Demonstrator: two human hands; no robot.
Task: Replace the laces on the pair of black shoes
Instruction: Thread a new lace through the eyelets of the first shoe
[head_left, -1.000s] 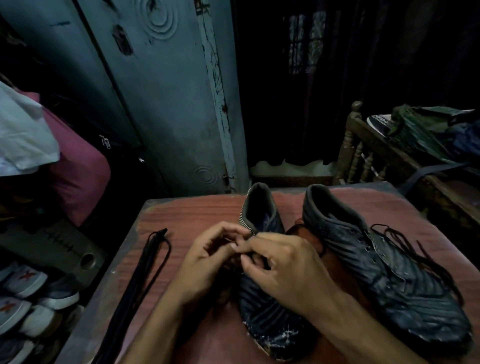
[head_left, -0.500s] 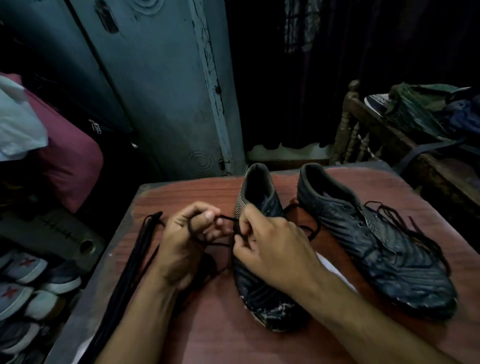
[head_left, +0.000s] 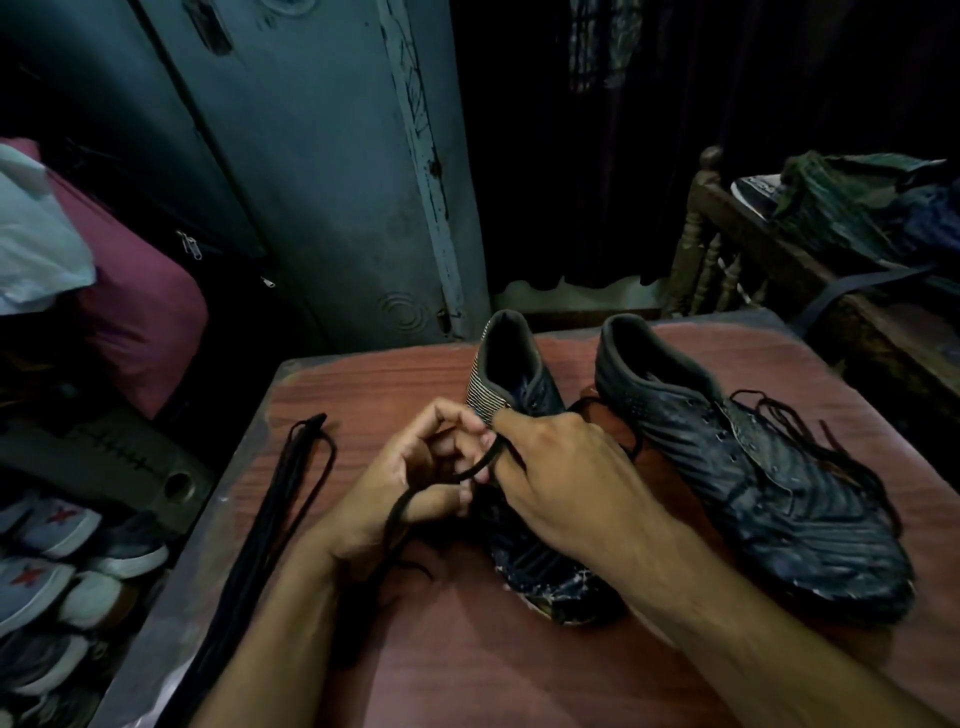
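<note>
Spare lace bundle (head_left: 291, 499) lies along the tabletop (head_left: 395, 379) left edge. Left hand (head_left: 395, 488) fingers curled round lace (head_left: 472, 470); right hand (head_left: 566, 478) pinches it over the left shoe (head_left: 519, 374). Right shoe (head_left: 753, 467) beside it, loosely laced.

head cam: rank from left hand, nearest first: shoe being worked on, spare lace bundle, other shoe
1. shoe being worked on, just right of the left hand.
2. spare lace bundle, table's left edge.
3. other shoe, far right, beyond the right hand.
</note>
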